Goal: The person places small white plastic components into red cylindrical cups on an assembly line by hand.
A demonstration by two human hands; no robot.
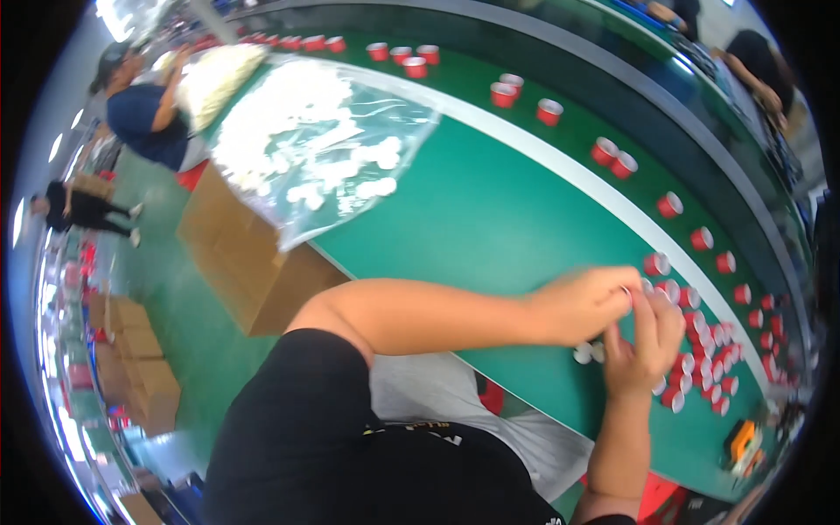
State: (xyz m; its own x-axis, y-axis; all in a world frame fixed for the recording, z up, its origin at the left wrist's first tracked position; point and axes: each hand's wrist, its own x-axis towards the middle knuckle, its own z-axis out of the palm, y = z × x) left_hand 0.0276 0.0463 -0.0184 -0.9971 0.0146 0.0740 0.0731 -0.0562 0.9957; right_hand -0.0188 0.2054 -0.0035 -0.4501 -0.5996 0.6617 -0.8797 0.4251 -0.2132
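Observation:
Over the right part of the green table, my left hand (588,306) and my right hand (646,346) meet with fingers pinched together. Between their fingertips a bit of red shows, matching the small red cups around; most of that cup is hidden by the fingers. My left forearm reaches across from the left, and my right arm rises from the lower edge. Just right of my hands lies a crowded group of small red cups (700,359) with whitish tops, some tipped over. Small white round pieces (583,353) lie on the table beside my right hand.
A clear plastic bag (350,166) of white pieces lies at the far left, above an open cardboard box (262,254). Spaced red cups (549,112) line the green strip beyond the white rail (560,171). An orange-and-black object (742,440) lies at right. A co-worker (144,109) stands far left.

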